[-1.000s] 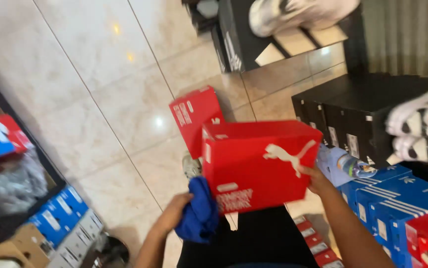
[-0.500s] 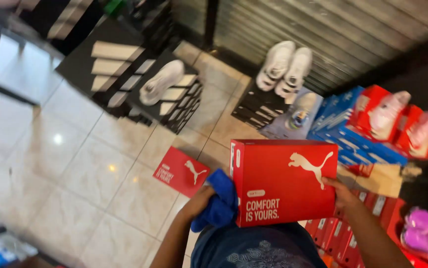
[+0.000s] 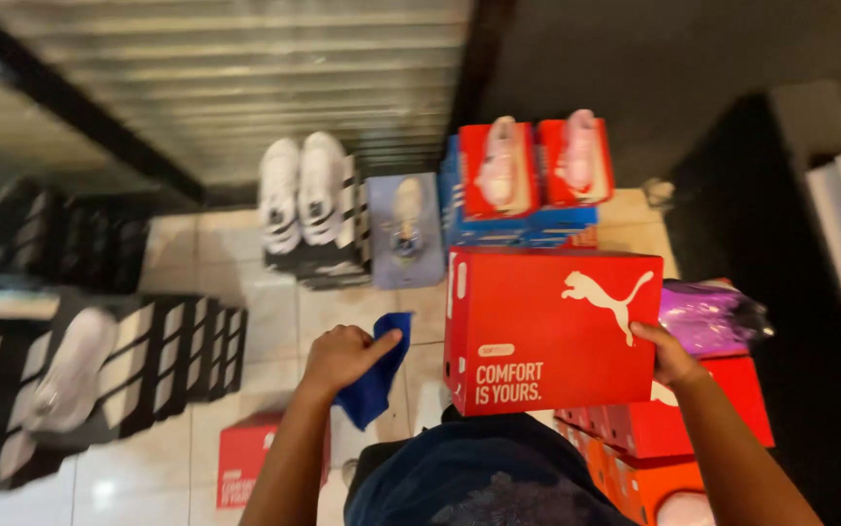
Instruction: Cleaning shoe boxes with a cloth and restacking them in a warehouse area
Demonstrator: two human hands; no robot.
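Your left hand [image 3: 343,356] is closed tight around a blue cloth [image 3: 374,375]. Your right hand [image 3: 672,358] grips the right end of a big red shoe box [image 3: 547,331], held up in front of your tummy, above more red boxes [image 3: 664,429].

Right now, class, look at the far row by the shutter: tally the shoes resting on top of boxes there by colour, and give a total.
White shoes: 2
Pale shoe: 1
Pink shoes: 2
Total: 5
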